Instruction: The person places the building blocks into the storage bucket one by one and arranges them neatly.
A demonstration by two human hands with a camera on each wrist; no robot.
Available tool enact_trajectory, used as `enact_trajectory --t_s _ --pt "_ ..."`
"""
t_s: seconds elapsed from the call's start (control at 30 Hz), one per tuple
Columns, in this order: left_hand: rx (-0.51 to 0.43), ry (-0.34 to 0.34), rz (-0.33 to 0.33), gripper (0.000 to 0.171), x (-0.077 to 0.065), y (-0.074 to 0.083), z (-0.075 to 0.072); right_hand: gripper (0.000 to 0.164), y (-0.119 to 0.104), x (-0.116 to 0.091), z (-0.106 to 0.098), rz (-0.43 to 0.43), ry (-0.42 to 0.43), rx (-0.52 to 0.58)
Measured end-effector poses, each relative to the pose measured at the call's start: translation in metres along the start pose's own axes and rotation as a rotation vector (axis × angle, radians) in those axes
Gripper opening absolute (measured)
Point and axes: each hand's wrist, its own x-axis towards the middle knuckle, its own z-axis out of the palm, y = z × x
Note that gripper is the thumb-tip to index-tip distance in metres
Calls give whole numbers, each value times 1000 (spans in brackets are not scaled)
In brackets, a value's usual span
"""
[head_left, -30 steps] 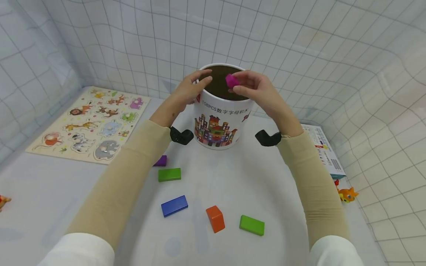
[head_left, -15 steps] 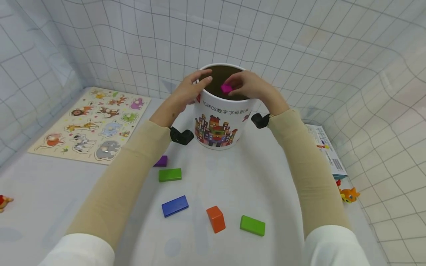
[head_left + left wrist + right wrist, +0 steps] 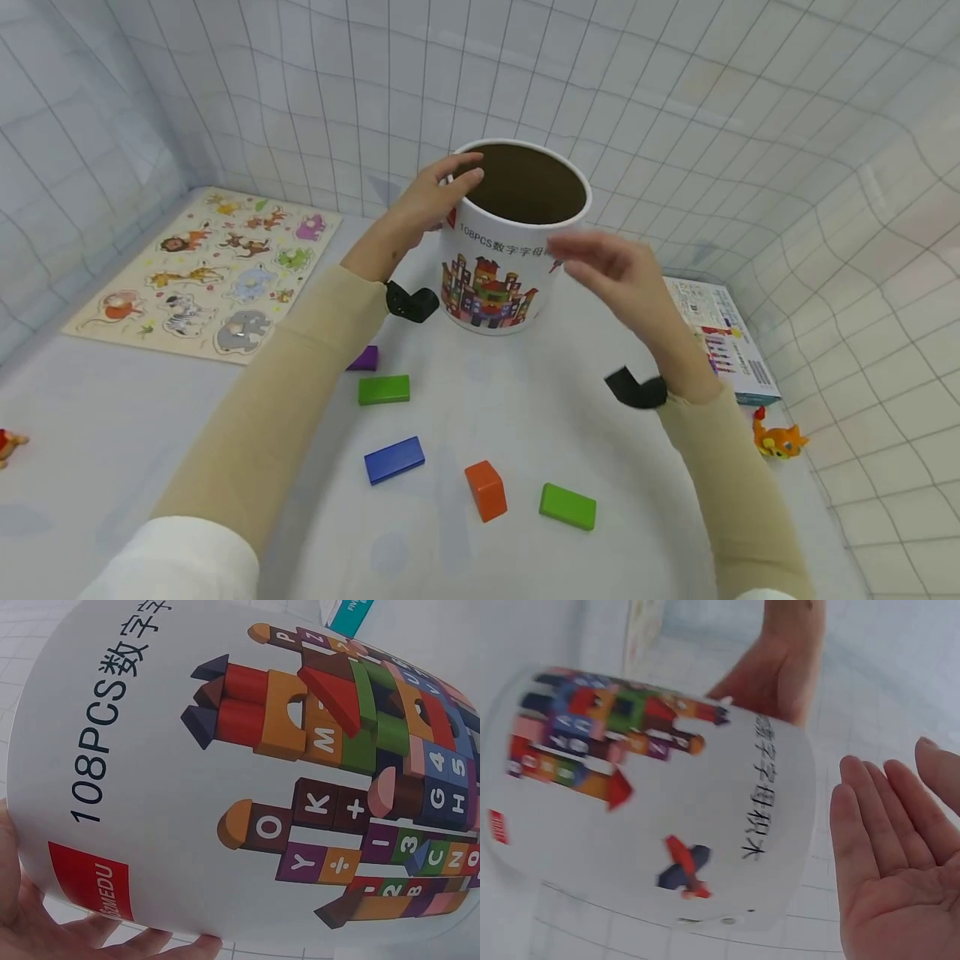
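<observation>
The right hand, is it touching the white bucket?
Apart. The right wrist view shows it: a strip of pale background separates the right hand, its fingers held straight, from the white bucket.

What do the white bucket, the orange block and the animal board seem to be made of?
White bucket: probably smooth plastic, perhaps coated cardboard; its even wall carries crisp print.
Orange block: smooth, painted wood or plastic; its evenly coloured faces leave both open.
Animal board: likely wood, matte; its ground is pale tan.

Right hand (image 3: 615, 271) beside bucket (image 3: 487, 292) blurred. Front-left of bucket, purple block (image 3: 363, 358) partly behind sleeve (image 3: 285, 392); far left, toy (image 3: 9, 445) cut off.
</observation>
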Motion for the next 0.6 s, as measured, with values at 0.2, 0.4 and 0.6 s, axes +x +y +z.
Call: enact_trajectory --t_s 0.2,0.4,0.6 --pt "8 2 -2 51 1 2 0 44 29 -107 17 142 -394 16" --pt "2 4 -3 51 2 2 1 92 52 -174 30 285 -735 -83" --pt "-8 7 -7 50 1 0 2 90 57 -190 43 253 -692 -274"
